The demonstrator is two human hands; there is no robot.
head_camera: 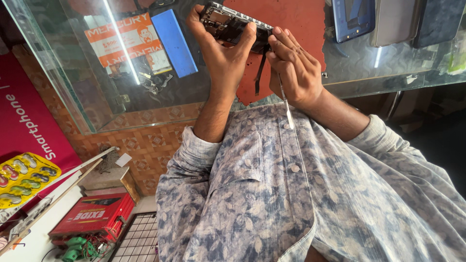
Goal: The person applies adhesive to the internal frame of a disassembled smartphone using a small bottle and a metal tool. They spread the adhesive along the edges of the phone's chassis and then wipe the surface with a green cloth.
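My left hand (pixel 221 48) grips an opened black smartphone (pixel 233 24) from below, its inner parts showing, held over a red mat (pixel 296 19) on the glass counter (pixel 73 87). My right hand (pixel 293 68) touches the phone's right end and pinches a thin metal tool (pixel 287 107) whose shaft points down toward my patterned shirt. A black ribbon strip (pixel 260 70) hangs from the phone between the two hands.
A blue card (pixel 174 42) and an orange flyer (pixel 127 39) lie under the glass at left. Phone frames and covers (pixel 353 17) rest at the top right. Below left are a red box (pixel 92 216), a yellow blister pack (pixel 24 177) and a wire grid (pixel 138 240).
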